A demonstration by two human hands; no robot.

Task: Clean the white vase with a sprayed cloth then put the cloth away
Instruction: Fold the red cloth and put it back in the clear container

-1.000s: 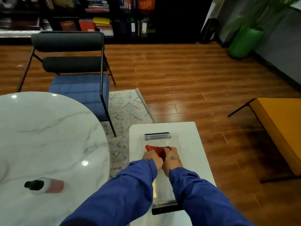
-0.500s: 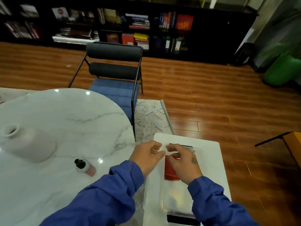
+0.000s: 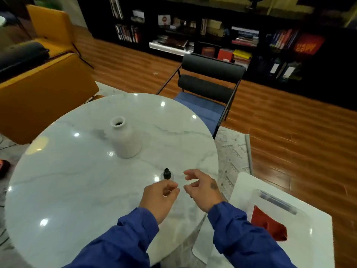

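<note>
The white vase stands upright near the middle of the round marble table. A small spray bottle with a black cap stands nearer me, just beyond my fingertips. My left hand and my right hand hover side by side over the table's near right part, fingers loosely curled, holding nothing. The red cloth lies folded in a clear plastic container on the low white side table at my right.
A black and blue chair stands behind the marble table. An orange armchair is at the left. A patterned rug and wooden floor lie between the tables. Dark bookshelves line the far wall.
Both hands left the red cloth in the container and moved left over the marble table. The view swung left, bringing the vase and bottle to the centre.
</note>
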